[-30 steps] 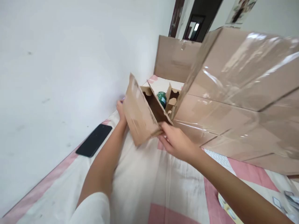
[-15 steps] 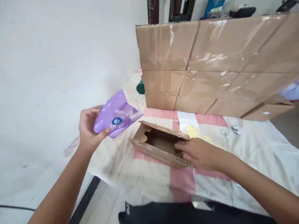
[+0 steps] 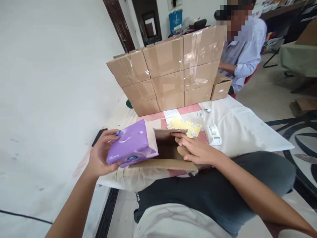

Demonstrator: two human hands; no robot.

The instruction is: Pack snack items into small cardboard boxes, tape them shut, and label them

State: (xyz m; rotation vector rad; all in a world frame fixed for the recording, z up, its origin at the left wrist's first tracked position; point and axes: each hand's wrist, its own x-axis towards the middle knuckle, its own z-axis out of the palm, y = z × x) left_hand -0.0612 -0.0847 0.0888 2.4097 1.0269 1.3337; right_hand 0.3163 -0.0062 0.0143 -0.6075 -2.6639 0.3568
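Observation:
In my left hand (image 3: pixel 101 153) is a soft purple plastic pack (image 3: pixel 130 140) with a pale end and a round blue logo. Fingers and thumb grip its left end, and the pale end overlaps the left side of an open cardboard box (image 3: pixel 163 164). The box lies on the cloth with its flaps up and a dark hollow inside. At its right end, my right hand (image 3: pixel 194 147) grips the box by the edge and end flap, fingers at the far side and thumb nearer me. The pack hides the box's left end.
A tall wall of taped cardboard boxes (image 3: pixel 168 71) stands behind. Close by lie a yellow sticker sheet (image 3: pixel 182 124), a white printed sheet (image 3: pixel 172 114) and a white tape dispenser (image 3: pixel 213 135). A person in a light blue shirt (image 3: pixel 250 53) sits beyond. A white wall (image 3: pixel 49 82) borders the left.
My left hand has brought the purple pack down and right, to the box's opening. My right hand has shifted from inside the box to its edge and flap. The view has swung right.

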